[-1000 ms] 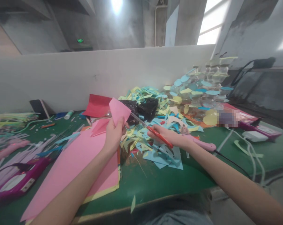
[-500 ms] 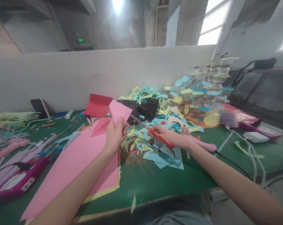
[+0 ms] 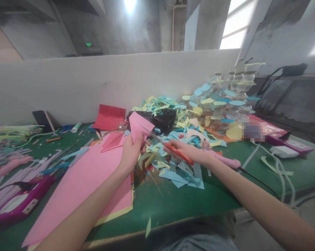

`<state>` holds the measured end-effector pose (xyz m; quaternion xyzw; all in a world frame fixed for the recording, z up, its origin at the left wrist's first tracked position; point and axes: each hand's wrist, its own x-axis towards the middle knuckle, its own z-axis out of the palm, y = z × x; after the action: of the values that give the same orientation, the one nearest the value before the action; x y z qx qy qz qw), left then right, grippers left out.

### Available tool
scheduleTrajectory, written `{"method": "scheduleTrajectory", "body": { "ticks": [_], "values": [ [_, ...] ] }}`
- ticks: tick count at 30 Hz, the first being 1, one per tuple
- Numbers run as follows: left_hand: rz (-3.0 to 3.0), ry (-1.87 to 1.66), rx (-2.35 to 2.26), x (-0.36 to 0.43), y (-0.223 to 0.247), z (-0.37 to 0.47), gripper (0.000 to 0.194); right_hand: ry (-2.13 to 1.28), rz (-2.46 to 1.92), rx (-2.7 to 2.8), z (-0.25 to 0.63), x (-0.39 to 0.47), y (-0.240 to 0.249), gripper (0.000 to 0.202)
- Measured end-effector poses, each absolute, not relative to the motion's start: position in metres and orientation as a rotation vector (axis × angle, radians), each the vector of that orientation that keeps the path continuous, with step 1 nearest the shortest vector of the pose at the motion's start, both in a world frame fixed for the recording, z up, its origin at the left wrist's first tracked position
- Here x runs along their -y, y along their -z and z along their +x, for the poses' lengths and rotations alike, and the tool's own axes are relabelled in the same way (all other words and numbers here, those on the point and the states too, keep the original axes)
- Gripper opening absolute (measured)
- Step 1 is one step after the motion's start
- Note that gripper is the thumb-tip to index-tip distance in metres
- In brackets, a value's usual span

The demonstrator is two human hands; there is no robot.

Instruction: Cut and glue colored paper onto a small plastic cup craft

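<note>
A piece of pink paper (image 3: 139,126) is pinched upright in my left hand (image 3: 133,148), above the large pink sheets (image 3: 94,181). My right hand (image 3: 182,150) is closed round the red handles of a pair of scissors (image 3: 179,153). The blades point left and up, and their tips meet the right part of the pink paper. Beneath both hands lies a pile of blue and yellow paper scraps (image 3: 179,174). Behind the pink paper is a black plastic bag (image 3: 166,120).
Red paper (image 3: 109,118) stands behind the pink sheets. On the left are a pink glue gun (image 3: 12,167) and a magenta device (image 3: 24,200). Another glue gun (image 3: 225,161) lies to the right, near cables and stacked clear cups (image 3: 241,80) with paper discs.
My left hand and the pink paper have moved slightly right, so the scissor blades now overlap more of the paper. My right hand has hardly moved.
</note>
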<state>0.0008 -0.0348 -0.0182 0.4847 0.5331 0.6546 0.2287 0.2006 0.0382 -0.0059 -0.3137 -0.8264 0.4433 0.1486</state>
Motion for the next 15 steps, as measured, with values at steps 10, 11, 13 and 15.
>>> {"method": "scheduleTrajectory", "body": {
  "ticks": [10, 11, 13, 15],
  "values": [
    [1.314, -1.795, -1.442, 0.0352, 0.0154, 0.0032, 0.031, -1.322, -0.863, 2.362, 0.2005, -0.0355, 0.0019, 0.048],
    [1.317, -1.798, -1.43, 0.0351, 0.0157, 0.003, 0.031, -1.338, -0.862, 2.357, 0.2005, -0.0353, 0.0018, 0.049],
    [1.318, -1.802, -1.416, 0.0351, 0.0163, 0.0026, 0.03, -1.384, -0.851, 2.345, 0.2006, -0.0349, 0.0016, 0.05],
    [1.32, -1.8, -1.413, 0.035, 0.017, 0.0022, 0.029, -1.406, -0.827, 2.34, 0.2008, -0.035, 0.0014, 0.05]
  ]
}}
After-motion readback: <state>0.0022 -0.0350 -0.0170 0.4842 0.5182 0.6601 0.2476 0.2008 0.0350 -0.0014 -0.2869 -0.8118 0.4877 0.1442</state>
